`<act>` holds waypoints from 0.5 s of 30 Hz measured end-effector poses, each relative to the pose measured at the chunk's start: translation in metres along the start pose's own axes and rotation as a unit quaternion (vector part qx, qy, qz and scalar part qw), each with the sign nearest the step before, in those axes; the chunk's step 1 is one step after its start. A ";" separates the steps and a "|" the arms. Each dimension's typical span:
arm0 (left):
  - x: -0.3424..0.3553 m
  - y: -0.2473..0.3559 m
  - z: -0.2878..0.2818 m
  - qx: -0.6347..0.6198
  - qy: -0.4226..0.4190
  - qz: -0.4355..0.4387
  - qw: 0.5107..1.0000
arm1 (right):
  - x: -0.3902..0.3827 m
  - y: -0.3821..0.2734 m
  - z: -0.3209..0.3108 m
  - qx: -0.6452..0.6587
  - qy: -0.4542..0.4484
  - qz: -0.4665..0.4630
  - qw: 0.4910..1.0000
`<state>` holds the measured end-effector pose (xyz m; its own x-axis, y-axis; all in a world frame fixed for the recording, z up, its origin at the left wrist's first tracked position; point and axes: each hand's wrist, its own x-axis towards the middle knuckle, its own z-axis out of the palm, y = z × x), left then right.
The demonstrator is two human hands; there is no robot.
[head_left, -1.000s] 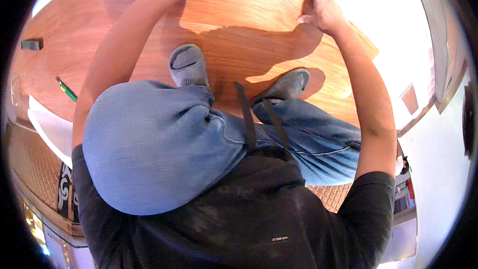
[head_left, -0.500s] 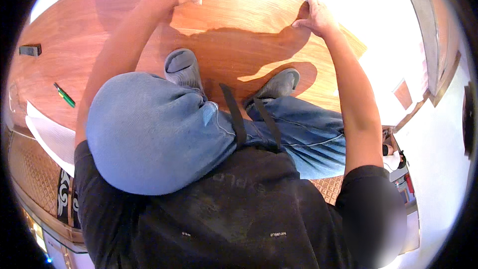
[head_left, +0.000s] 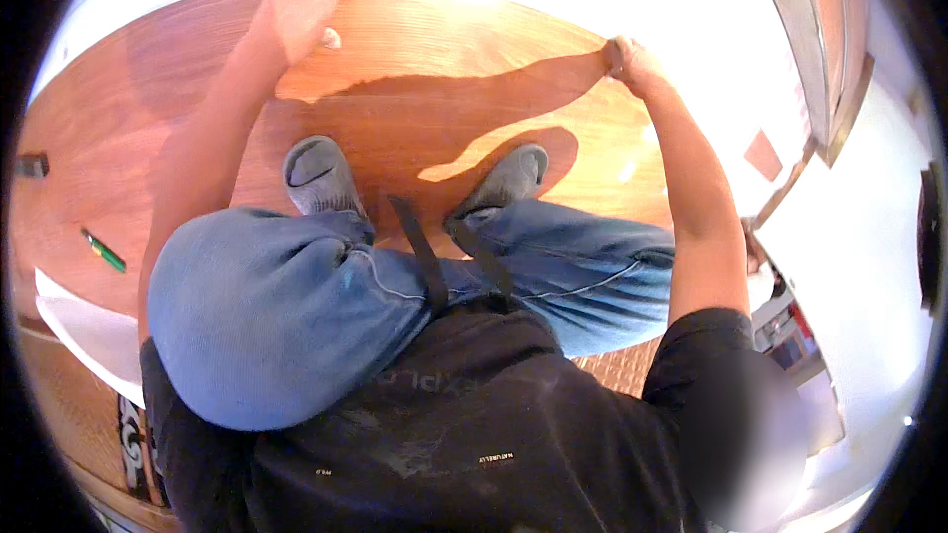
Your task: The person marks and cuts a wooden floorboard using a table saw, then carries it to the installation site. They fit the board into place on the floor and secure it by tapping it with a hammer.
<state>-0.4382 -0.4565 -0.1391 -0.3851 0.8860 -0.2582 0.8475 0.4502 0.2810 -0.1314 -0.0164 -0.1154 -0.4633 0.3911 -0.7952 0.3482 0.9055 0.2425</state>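
1. Wooden panel (head_left: 415, 69): lying flat and broad beneath both hands, under the two grey shoes (head_left: 316, 173) planted on it; far edge washing out in glare beyond the fingertips.
2. Left hand (head_left: 301, 5): pressing palm-down on the panel near its far left edge, fingers spread open and flat, thumb sticking out to the side; sitting farther out and more leftward than a second ago.
3. Right hand (head_left: 632, 64): curling closed over the panel's far right edge, fingers wrapping the rim; having slid outward along that edge since the earlier views.
4. Reading the change: both arms stretching wider apart, suggesting a grip being spread toward the panel's ends, probably for shifting or steadying the sheet.
5. Green pen (head_left: 103, 251): lying on the panel well behind the left fingers, near the person's left side, untouched.
6. Small dark block (head_left: 32, 166): resting at the left rim, well apart from either hand.
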 end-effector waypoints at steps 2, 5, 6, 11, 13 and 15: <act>0.019 0.000 0.005 -0.039 -0.039 0.039 0.998 | 0.005 0.026 0.025 0.060 -0.072 -0.001 0.996; 0.004 -0.011 0.016 -0.057 -0.031 0.049 0.997 | 0.019 -0.059 -0.076 -0.127 0.007 -0.123 0.984; -0.007 -0.020 0.021 -0.022 0.004 0.040 0.999 | 0.031 -0.093 -0.121 -0.028 0.049 -0.114 0.992; 0.001 0.000 0.018 0.016 0.124 -0.014 0.992 | 0.096 -0.143 -0.161 -0.023 0.329 -0.208 0.921; 0.008 0.007 0.033 0.042 0.121 -0.008 0.992 | 0.095 -0.172 -0.154 -0.042 0.326 -0.160 0.931; 0.016 0.013 0.042 -0.012 0.154 -0.028 0.988 | 0.106 -0.170 -0.154 -0.121 0.318 -0.114 0.933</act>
<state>-0.4174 -0.4413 -0.1784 -0.5274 0.8494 0.0179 0.8142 0.4993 0.2964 -0.3649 -0.1038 -0.1551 -0.9200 0.1331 -0.3685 0.0230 0.9573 0.2883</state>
